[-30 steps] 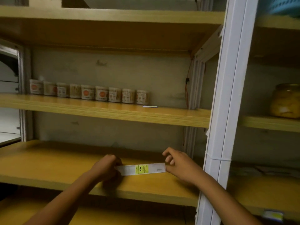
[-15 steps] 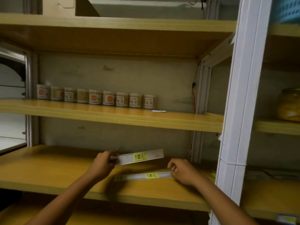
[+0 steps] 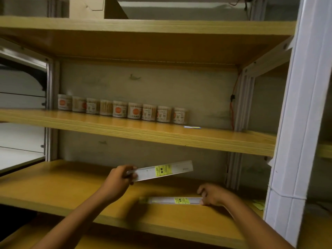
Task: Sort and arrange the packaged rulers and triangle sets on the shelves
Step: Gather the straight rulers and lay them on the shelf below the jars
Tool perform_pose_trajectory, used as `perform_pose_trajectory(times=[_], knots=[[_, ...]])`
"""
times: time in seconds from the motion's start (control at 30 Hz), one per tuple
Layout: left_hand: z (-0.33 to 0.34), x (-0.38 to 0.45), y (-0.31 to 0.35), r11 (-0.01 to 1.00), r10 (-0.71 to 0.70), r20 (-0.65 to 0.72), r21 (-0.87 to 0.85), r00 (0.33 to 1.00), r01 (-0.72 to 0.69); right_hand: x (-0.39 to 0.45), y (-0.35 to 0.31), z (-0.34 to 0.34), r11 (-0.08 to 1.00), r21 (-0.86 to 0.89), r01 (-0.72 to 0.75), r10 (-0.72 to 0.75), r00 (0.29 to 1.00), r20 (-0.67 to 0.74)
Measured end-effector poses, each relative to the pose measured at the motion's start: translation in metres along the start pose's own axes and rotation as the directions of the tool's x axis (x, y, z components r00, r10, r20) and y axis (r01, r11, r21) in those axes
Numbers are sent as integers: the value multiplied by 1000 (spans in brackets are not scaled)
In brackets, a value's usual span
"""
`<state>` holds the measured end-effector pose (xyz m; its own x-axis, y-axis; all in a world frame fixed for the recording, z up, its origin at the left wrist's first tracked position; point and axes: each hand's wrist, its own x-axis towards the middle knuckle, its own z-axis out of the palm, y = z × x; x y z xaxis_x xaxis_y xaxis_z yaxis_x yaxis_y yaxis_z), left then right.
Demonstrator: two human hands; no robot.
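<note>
Clear plastic wrapping with a yellow label is covering the packaged ruler (image 3: 159, 170) that the person's left hand (image 3: 119, 178) is gripping by its left end, fingers and thumb curled round it. The hand is holding this ruler in the air above the lower wooden shelf (image 3: 53, 187), with its free right end tilting slightly upward toward the back wall. To the right and nearer the shelf's front edge, the right hand (image 3: 212, 194) is resting on the shelf with its fingers bent, pinching the right end of a second packaged ruler (image 3: 172, 200), which is lying flat on the wood and running leftward from the fingertips; its left end is blurred. The two rulers are apart, one raised and one lying below it. Both bare forearms are reaching in from the bottom of the view. On the middle shelf (image 3: 125, 130) above, a row of small round containers (image 3: 124, 109) with orange and white labels is standing along the back wall, and a small flat card (image 3: 192, 127) is lying just to the right of the row. A white upright post (image 3: 294, 123) is framing the shelves on the right, and a red cable (image 3: 232, 108) is hanging down the back corner beside it.
</note>
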<state>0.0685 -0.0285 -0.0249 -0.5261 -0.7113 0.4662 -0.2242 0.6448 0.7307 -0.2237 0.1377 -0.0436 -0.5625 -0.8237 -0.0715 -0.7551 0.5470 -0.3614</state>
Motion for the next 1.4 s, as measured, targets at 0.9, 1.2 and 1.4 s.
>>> perform_pose_trajectory(times=[0.9, 1.2, 1.4], knots=[[-4, -84, 65, 984, 126, -90, -116, 988, -136, -153, -2, 11, 928, 187, 321, -184, 835, -519], [68, -169, 167, 970, 164, -34, -177, 986, -168, -271, 93, -25, 906, 238, 350, -172, 819, -548], [151, -229, 243, 952, 171, 54, -267, 984, -151, -360, 195, -51, 926, 281, 252, -45, 813, -580]])
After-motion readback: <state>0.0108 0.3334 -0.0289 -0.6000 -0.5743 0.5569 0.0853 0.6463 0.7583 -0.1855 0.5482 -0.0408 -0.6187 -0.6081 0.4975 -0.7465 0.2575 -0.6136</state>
